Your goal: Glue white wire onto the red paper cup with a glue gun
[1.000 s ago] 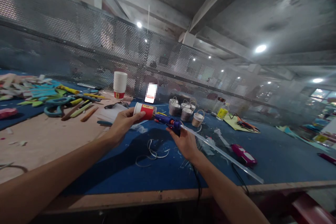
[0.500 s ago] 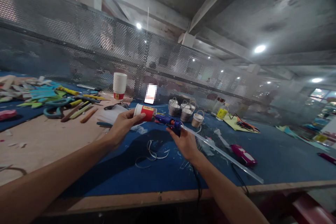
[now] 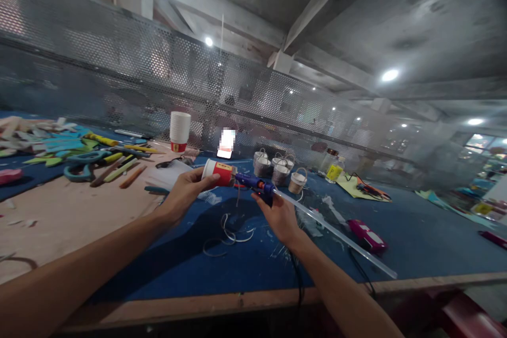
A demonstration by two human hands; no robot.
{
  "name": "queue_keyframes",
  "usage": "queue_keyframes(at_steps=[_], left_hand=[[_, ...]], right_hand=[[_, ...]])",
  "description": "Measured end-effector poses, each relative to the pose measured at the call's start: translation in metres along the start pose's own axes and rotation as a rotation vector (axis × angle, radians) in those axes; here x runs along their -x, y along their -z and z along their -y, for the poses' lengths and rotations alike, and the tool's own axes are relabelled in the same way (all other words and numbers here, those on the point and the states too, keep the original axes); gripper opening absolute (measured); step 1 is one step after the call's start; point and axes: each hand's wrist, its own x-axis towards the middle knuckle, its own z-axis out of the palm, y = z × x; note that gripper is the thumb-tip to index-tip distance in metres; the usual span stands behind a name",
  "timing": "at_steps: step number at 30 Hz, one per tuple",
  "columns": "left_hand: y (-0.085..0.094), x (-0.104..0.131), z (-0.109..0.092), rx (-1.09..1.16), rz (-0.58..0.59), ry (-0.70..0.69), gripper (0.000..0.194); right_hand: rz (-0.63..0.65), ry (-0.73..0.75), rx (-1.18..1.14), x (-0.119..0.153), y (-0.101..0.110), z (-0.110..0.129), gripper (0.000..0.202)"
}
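A red and white paper cup [image 3: 224, 174] lies sideways in my left hand [image 3: 189, 187], its base turned to the right. My right hand [image 3: 280, 216] is wrapped round a blue glue gun [image 3: 253, 184], whose nozzle is at the cup's base. From the gun's rear a long clear glue stick [image 3: 336, 233] slants down to the right. Under the nozzle hangs a short thin strip. Curled pale strips [image 3: 232, 233] lie on the blue mat [image 3: 170, 269] below. Whether the nozzle touches the cup is too small to tell.
Several small handled buckets [image 3: 280, 173] stand behind my right hand. Stacked paper cups [image 3: 180, 131], scissors [image 3: 81, 165] and craft pieces are at the left. A magenta device [image 3: 367, 236] and glass jars [image 3: 331, 165] are at the right. A perforated metal screen [image 3: 190, 68] rises behind.
The cup in my left hand has turned slightly, and a thin strip now shows hanging below the nozzle. Both hands stay in nearly the same place.
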Motion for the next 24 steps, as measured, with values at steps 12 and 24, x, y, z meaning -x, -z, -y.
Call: queue_keyframes(at_steps=[12,24], left_hand=[[0.0011,-0.0004,0.0002,-0.060,0.000,-0.028,0.029],[0.0000,0.0020,-0.0057,-0.088,0.008,-0.003,0.026]], right_hand=[[0.011,-0.007,-0.007,-0.0010,0.0011,-0.0001,0.041],[0.015,-0.014,-0.037,-0.0005,-0.0002,-0.0006,0.042]])
